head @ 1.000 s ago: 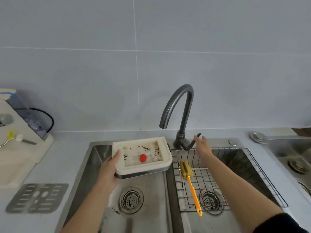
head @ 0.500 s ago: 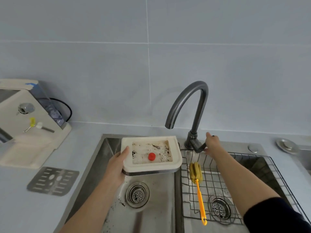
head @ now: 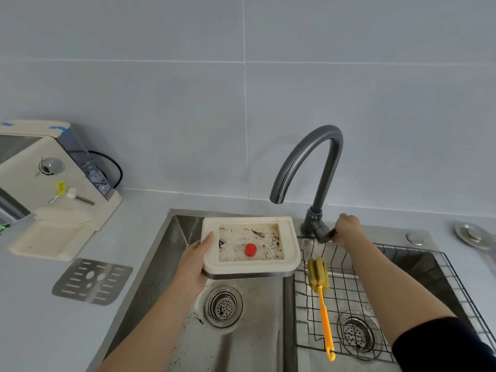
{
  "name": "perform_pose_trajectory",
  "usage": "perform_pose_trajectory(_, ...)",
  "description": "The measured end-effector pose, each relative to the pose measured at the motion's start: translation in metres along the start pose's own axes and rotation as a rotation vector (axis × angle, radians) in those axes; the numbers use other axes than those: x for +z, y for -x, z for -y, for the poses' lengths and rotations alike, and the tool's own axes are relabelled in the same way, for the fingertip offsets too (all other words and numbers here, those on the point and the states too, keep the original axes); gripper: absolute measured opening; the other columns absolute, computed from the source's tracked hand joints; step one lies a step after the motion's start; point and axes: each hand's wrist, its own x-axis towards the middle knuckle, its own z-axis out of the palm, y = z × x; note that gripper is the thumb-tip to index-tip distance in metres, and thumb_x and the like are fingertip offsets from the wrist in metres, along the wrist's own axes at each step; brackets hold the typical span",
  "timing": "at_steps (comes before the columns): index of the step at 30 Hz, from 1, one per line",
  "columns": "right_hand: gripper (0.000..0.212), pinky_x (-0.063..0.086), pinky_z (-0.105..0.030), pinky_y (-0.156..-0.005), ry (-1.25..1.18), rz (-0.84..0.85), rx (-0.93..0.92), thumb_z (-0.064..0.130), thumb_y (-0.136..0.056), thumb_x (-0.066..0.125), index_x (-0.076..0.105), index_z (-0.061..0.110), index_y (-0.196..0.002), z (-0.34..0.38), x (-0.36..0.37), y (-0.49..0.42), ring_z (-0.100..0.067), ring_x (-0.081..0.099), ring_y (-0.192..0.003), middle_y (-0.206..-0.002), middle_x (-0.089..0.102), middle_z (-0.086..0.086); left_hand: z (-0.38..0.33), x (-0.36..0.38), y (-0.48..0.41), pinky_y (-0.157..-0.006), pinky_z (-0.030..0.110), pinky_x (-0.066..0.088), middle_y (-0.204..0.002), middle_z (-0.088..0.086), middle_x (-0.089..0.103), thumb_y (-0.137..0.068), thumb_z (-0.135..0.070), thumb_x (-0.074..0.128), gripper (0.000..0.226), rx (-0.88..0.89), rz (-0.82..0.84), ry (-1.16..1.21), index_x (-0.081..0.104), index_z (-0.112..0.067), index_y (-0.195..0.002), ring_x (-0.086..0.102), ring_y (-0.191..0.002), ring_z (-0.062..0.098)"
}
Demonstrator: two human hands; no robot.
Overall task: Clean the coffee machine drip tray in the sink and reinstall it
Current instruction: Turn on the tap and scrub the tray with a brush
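Note:
My left hand [head: 194,267] holds the cream drip tray [head: 291,260] by its left edge, level above the left sink basin [head: 241,342] and below the faucet spout. The tray's inside is stained with dark coffee grounds, and a red float [head: 250,249] sits in its middle. Gripping the lever of the dark grey faucet [head: 319,167] is my right hand [head: 347,228], at the faucet's base. No water runs. The cream coffee machine [head: 53,189] stands on the counter at the left, with its tray slot bare.
The metal drip grate [head: 92,281] lies flat on the counter in front of the machine. A yellow-handled sponge brush [head: 320,288] rests on a wire rack [head: 402,304] in the right basin. Dark grounds speckle the left basin near its drain [head: 223,306].
My right hand moved from beside the faucet lever to closing around it. The view shifted right and down, so the coffee machine shows more. The tray stays in my left hand.

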Motion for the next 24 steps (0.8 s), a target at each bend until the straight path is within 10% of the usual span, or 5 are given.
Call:
perform_pose_trajectory(3, 0.032, 0.048, -0.044, -0.083, 0.017, 0.006, -0.046, 0.007, -0.094, 0.033, 0.037, 0.015, -0.063, -0.004, 0.001, -0.003, -0.025, 0.049, -0.068, -0.091, 0.047, -0.015, 0.000, -0.001, -0.001, -0.085, 0.049, 0.051, -0.111, 0.018, 0.066, -0.088, -0.020, 0.056, 0.017, 0.002, 0.005, 0.011, 0.061, -0.009, -0.100, 0.063, -0.100, 0.033)
perform_pose_trajectory(24, 0.034, 0.030, -0.032, -0.049, 0.067, -0.076, -0.060, 0.006, -0.095, 0.027, 0.034, 0.003, -0.061, -0.012, 0.000, 0.003, -0.026, 0.040, -0.054, -0.065, 0.041, -0.017, 0.000, -0.004, -0.001, -0.082, 0.047, 0.051, -0.106, 0.015, 0.066, -0.089, -0.018, 0.054, 0.014, -0.015, 0.033, 0.046, 0.060, -0.010, -0.099, 0.063, -0.099, 0.031)
